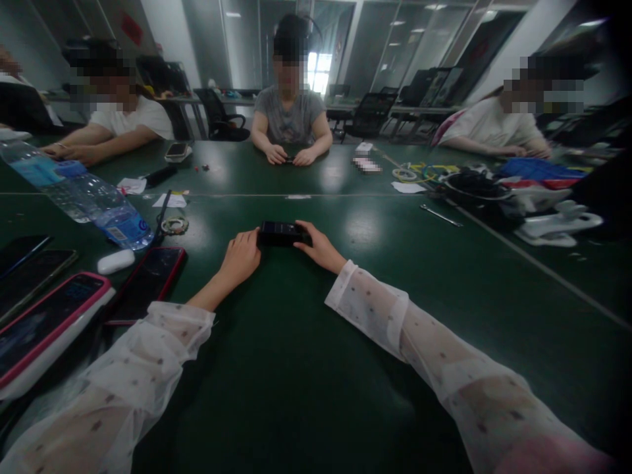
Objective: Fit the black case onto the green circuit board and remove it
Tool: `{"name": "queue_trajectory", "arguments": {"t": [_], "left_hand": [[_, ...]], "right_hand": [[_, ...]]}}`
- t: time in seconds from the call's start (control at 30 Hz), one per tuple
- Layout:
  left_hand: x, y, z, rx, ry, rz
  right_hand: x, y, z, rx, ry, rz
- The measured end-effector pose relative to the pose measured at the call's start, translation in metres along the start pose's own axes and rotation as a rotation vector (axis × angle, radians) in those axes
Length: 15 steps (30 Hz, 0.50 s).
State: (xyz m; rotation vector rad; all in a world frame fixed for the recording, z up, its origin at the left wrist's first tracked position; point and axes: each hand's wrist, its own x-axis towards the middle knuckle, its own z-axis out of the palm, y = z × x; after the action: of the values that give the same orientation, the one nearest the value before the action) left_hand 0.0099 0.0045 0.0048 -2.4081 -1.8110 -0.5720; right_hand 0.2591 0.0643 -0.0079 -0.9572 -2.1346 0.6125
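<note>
A small black box-shaped device with a dark, glossy face lies on the green table, between my two hands. My left hand grips its left end, with the fingertips partly hidden by the device's edge. At the other end, the thumb and fingers of my right hand close round the right side, thumb in front and fingers over the top. Both forearms, in sheer white dotted sleeves, reach forward across the table. What kind of device it is I cannot make out.
Left of me lie a red-edged phone, a pink-cased phone, a white earbud case and a water bottle. A wrench and white clamps lie to the right. Several people sit around the table.
</note>
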Motion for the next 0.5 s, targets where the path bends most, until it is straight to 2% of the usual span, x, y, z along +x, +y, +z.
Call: {"name": "queue_trajectory", "arguments": {"t": [0.5], "left_hand": [[0.0012,0.0012,-0.0009,0.022,0.014,0.001]], "right_hand": [[0.0010,-0.0048,-0.0019,0.083,0.013,0.048]]}}
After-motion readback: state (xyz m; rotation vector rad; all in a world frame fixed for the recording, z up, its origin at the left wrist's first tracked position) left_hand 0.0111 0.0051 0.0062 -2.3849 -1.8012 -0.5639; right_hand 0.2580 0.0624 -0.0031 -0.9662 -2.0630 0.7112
